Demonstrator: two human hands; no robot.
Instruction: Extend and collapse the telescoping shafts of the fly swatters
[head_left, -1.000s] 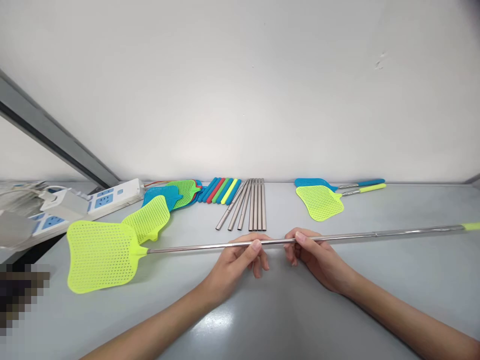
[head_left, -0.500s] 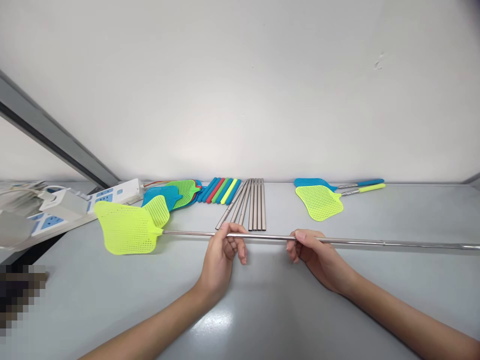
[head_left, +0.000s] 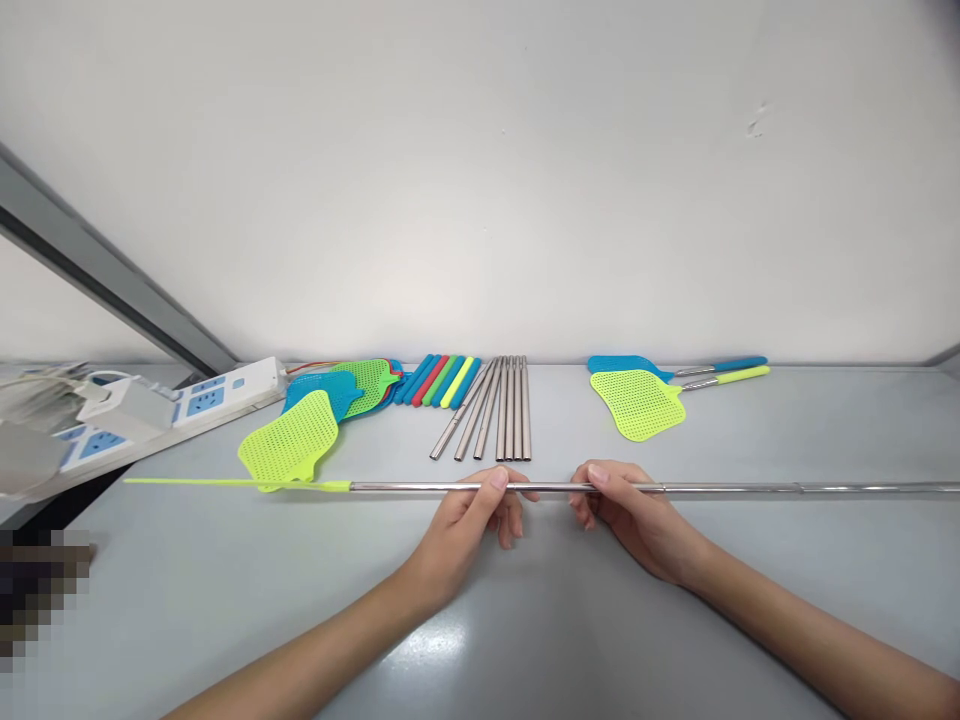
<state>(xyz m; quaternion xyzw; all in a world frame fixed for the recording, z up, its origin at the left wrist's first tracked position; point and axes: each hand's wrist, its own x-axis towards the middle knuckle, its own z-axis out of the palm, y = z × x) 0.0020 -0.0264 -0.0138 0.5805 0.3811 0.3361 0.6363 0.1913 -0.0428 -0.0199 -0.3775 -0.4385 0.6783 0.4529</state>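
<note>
A fly swatter point(head_left: 735, 488) with a long, extended metal telescopic rod stretches level across the view. Its yellow-green head, at the left end, is turned edge-on and shows as a thin strip. My left hand point(head_left: 480, 510) pinches the rod between thumb and fingers, left of centre. A short way to the right, my right hand point(head_left: 622, 500) grips the same rod, thumb on top. The rod's right end runs out of the frame. Behind the swatter's head lies a loose yellow-green swatter head point(head_left: 289, 437) on the grey table point(head_left: 570, 630).
Blue and green swatter heads point(head_left: 367, 385) lie stacked at the back left. Coloured handle grips point(head_left: 439, 382) and metal rods point(head_left: 514, 420) are lined up beside them. Two swatters with grips, one yellow-green point(head_left: 637, 405), lie at the right. A power strip point(head_left: 202, 400) stands left.
The held swatter's head has turned from showing its face to edge-on. My left hand has rolled and shifted slightly right along with the rod; my right hand has barely moved.
</note>
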